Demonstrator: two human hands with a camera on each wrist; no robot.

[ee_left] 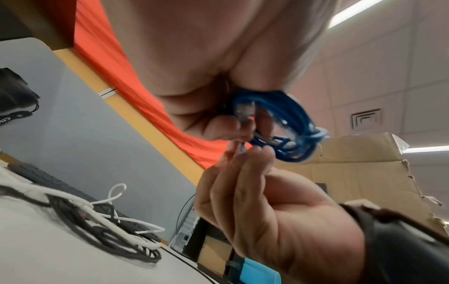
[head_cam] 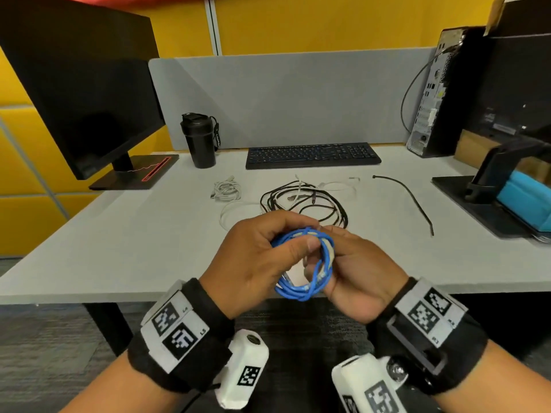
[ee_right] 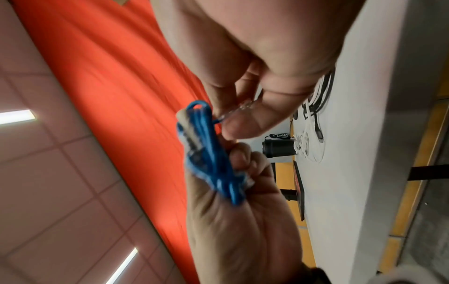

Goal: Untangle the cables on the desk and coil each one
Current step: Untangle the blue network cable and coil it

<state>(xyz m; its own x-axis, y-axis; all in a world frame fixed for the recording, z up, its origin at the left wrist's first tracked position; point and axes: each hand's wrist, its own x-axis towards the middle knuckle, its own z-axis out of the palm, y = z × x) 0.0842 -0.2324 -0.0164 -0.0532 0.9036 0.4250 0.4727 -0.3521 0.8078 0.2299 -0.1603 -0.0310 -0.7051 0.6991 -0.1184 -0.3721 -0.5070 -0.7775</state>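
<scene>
Holding a blue cable (head_cam: 301, 265) wound into a small coil above the near edge of the desk (head_cam: 119, 234), both hands work close together. The left hand (head_cam: 256, 260) grips the coil, thumb laid across its top strands and fingers curled behind it. The right hand (head_cam: 357, 275) has its fingers curled at the coil's right side; in the wrist views it pinches a clear plug at the cable's end between thumb and fingertips, though blur makes it hard to tell exactly how that end passes among the loops. A pale strip runs along part of the coil.

Farther back on the desk lies a tangle of black cables (head_cam: 304, 204) with a white cable (head_cam: 337, 186) threaded through it. Left of the tangle sits a small white bundle (head_cam: 226, 190), already gathered, and a loose white loop (head_cam: 235, 214) curves just in front of it. A single black cable (head_cam: 408, 201) lies apart to the right.

A keyboard (head_cam: 313, 155) sits behind the cables, a black bottle (head_cam: 201, 141) to its left, and a monitor (head_cam: 83, 99) at far left. A computer tower (head_cam: 429, 93) stands at the right rear.
</scene>
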